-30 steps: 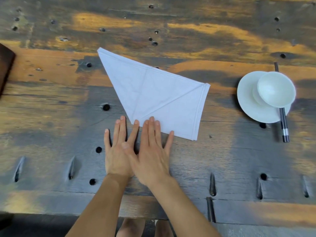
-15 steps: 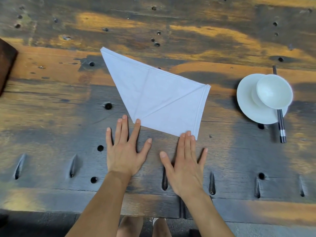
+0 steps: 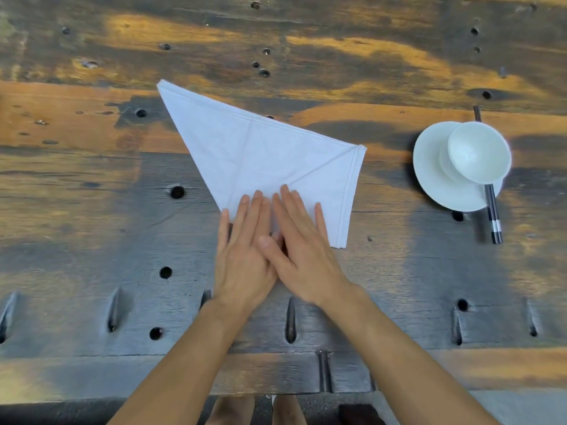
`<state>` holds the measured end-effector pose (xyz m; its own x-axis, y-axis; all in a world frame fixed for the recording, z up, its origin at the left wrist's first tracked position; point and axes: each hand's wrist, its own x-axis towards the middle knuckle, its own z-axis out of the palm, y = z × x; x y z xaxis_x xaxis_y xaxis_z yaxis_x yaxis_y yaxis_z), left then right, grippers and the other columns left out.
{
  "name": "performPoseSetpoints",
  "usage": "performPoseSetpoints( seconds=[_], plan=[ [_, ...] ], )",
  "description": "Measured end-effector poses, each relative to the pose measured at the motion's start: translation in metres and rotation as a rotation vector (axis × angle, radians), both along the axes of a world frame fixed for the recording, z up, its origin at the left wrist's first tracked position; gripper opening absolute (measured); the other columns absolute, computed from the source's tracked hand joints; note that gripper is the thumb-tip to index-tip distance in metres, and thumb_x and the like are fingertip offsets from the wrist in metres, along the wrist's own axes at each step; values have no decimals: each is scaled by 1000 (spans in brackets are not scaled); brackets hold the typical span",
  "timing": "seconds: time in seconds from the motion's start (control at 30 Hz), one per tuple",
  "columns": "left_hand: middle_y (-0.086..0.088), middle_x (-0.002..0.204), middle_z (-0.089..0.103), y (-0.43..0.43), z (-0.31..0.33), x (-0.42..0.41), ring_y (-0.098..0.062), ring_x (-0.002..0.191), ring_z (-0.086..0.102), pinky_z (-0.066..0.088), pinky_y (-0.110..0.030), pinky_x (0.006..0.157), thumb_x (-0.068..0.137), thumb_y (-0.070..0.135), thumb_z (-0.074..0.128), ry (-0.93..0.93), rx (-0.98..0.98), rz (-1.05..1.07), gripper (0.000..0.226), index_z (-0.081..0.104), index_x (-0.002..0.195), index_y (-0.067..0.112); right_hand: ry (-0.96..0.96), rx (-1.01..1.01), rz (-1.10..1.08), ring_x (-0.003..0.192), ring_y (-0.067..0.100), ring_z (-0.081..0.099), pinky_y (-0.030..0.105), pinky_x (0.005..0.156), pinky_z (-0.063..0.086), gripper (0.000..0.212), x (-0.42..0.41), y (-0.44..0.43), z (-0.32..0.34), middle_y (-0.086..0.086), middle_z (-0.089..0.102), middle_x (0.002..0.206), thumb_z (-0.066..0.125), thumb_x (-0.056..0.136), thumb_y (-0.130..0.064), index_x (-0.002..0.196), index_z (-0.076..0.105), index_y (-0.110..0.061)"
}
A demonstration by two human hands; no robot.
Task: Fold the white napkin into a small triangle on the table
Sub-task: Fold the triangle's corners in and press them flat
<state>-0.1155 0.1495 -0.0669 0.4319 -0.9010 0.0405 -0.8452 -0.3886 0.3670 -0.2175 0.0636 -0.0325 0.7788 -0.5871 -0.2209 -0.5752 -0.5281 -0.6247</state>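
Note:
The white napkin (image 3: 260, 154) lies flat on the wooden table (image 3: 92, 210), folded into a large triangle with crease lines across it. One point reaches far left, one right, one near me. My left hand (image 3: 242, 253) and my right hand (image 3: 302, 250) lie palm down side by side on the napkin's near folded edge, fingers straight and pressed on the cloth. The right thumb overlaps the left hand. Neither hand grips anything.
A white saucer (image 3: 435, 182) with a small white bowl (image 3: 478, 151) on it stands at the right, with dark chopsticks (image 3: 492, 213) under them. The table has round holes and slots near its front edge (image 3: 184, 391).
Half a second ago my hands lay apart at the napkin's near edge, the right one by the near right corner. Both have come together at the middle of that edge.

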Motion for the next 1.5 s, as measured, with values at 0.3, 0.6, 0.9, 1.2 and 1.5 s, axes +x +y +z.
performPoseSetpoints(
  seconds=[0.3,0.6,0.9,1.2,1.5],
  plan=[
    [-2,173,5,-39,-22,1,-22,160,0,1,-57,126,90,70,32,-138,234,-186,96,9,164,14,135,-166,197,155,6,-11,50,124,-10,92,-8,-70,-27,-5,-1,170,10,93,-77,163,10,-16],
    [-5,173,5,-42,-19,2,-24,160,-1,7,-62,125,93,82,22,-112,275,-187,99,15,164,14,334,-284,46,155,10,-14,54,122,-12,85,-42,-129,-28,-8,-13,170,4,89,-80,162,2,-36],
    [-5,173,6,-43,-16,4,-26,160,0,8,-63,124,93,81,22,-102,276,-189,98,18,164,14,323,-322,13,155,12,-16,54,124,-6,80,-50,-138,-37,-5,-16,169,8,94,-78,161,0,-37],
    [-4,173,1,-44,-16,2,-24,160,-5,4,-63,125,93,82,22,-97,296,-191,99,13,164,13,293,-370,-15,154,10,-18,53,124,-7,77,-52,-139,-52,-6,-15,170,13,95,-79,160,-2,-41],
    [-1,172,-8,-40,-11,7,-19,159,-10,-6,-63,123,94,77,1,-75,340,-184,94,10,164,15,345,-349,-77,154,13,-19,58,120,-14,81,-52,-112,-49,-1,-16,170,11,92,-82,159,-11,-42]
  ],
)
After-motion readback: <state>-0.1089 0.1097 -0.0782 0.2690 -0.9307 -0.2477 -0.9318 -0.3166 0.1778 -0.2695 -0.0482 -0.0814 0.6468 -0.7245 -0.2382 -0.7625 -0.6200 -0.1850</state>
